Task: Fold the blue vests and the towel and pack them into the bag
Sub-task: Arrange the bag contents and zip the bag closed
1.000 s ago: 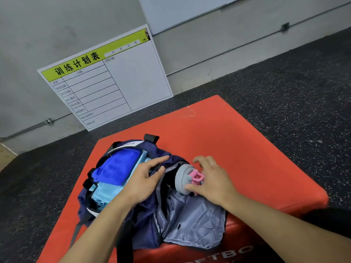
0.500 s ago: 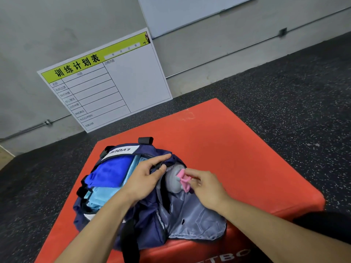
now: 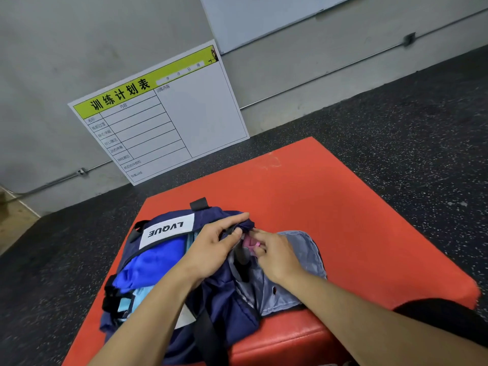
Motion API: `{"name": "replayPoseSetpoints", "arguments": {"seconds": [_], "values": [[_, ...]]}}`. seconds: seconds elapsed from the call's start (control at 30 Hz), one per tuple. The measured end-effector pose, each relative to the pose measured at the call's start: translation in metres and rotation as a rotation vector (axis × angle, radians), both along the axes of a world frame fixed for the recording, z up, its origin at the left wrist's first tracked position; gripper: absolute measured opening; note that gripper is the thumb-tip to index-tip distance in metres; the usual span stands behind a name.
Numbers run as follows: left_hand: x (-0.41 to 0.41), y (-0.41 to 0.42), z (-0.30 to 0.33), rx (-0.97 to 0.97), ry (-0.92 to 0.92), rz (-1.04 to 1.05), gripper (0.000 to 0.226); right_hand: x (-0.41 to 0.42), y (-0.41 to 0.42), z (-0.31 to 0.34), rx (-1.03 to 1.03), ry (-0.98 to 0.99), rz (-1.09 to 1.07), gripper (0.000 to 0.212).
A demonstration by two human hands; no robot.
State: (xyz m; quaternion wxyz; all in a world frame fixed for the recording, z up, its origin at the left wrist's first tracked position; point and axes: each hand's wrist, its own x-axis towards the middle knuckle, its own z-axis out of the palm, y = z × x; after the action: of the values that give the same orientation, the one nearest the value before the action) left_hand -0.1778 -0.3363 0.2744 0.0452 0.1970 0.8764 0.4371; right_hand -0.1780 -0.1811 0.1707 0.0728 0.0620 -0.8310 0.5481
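head view. a navy fabric duffel bag [image 3: 227, 299] with a white "lvque" label lies on a red padded vinyl mat [image 3: 330, 207], which sits on dark speckled rubber flooring [image 3: 396, 122]. the bag's main compartment is open on the left; a bright blue folded vest [image 3: 155, 260] fills it, with a pale blue folded towel [image 3: 137, 294] just beneath, both inside the bag. a grey-lined side pocket [image 3: 298, 262] gapes on the right.

left hand [image 3: 211, 249]: fingers curled round the navy rim of the side pocket, holding it up and open. right hand [image 3: 274, 257]: fingertips pinched on a small pink piece [image 3: 250, 243] at the pocket mouth; what it belongs to is mostly hidden in the pocket, so it cannot be identified with confidence.

a white training-schedule board with a yellow-green header [image 3: 158, 114] leans against the grey wall behind.

assessment: folding and packing of the garments appears complete; the step in hand is seating the pink-topped item in the side pocket. the next move calls for pushing it fully below the rim while the left hand keeps the opening taut, then letting go and closing the bag without disturbing the folded stack.
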Motion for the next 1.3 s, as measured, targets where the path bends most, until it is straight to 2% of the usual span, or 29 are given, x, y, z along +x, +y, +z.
{"name": "replayPoseSetpoints", "arguments": {"seconds": [0.23, 0.4, 0.47, 0.67, 0.77, 0.87, 0.97, 1.03, 1.1, 1.17, 1.23, 1.3], "values": [[-0.006, -0.005, -0.005, 0.020, -0.002, 0.053, 0.039, -0.001, 0.006, 0.002, -0.073, -0.030, 0.027, 0.053], [-0.007, -0.009, -0.008, 0.067, -0.081, 0.136, 0.028, 0.014, 0.017, 0.014, -0.179, -0.013, -0.127, 0.029], [-0.008, -0.012, -0.008, 0.081, -0.076, 0.134, 0.029, 0.022, 0.018, 0.025, -0.214, -0.005, -0.074, 0.023], [0.000, -0.019, 0.003, 0.083, 0.004, 0.051, 0.035, 0.029, 0.015, 0.048, -0.543, -0.194, 0.231, 0.047], [0.007, -0.029, 0.005, 0.089, 0.018, 0.020, 0.041, 0.034, 0.013, 0.055, -0.625, -0.228, 0.209, 0.049], [0.016, -0.045, -0.004, 0.073, -0.004, -0.007, 0.050, 0.032, 0.015, 0.055, -0.650, -0.235, 0.083, 0.037], [0.027, -0.068, -0.016, 0.016, -0.088, -0.027, 0.059, 0.027, 0.019, 0.051, -0.563, -0.251, 0.023, 0.030], [0.036, -0.085, -0.023, 0.000, -0.136, -0.021, 0.060, 0.022, 0.018, 0.051, -0.396, -0.219, 0.015, 0.032], [0.046, -0.100, -0.025, 0.027, -0.165, -0.011, 0.057, 0.018, 0.011, 0.061, -0.160, -0.084, -0.010, 0.037], [0.055, -0.117, -0.023, 0.039, -0.143, 0.004, 0.049, 0.020, 0.001, 0.079, 0.081, 0.134, -0.002, 0.041], [0.062, -0.140, -0.018, 0.052, -0.084, 0.038, 0.037, 0.025, -0.014, 0.098, 0.261, 0.340, 0.091, 0.037], [0.066, -0.168, -0.013, 0.084, -0.005, 0.104, 0.028, 0.027, -0.036, 0.113, 0.361, 0.418, 0.234, 0.032]]}}
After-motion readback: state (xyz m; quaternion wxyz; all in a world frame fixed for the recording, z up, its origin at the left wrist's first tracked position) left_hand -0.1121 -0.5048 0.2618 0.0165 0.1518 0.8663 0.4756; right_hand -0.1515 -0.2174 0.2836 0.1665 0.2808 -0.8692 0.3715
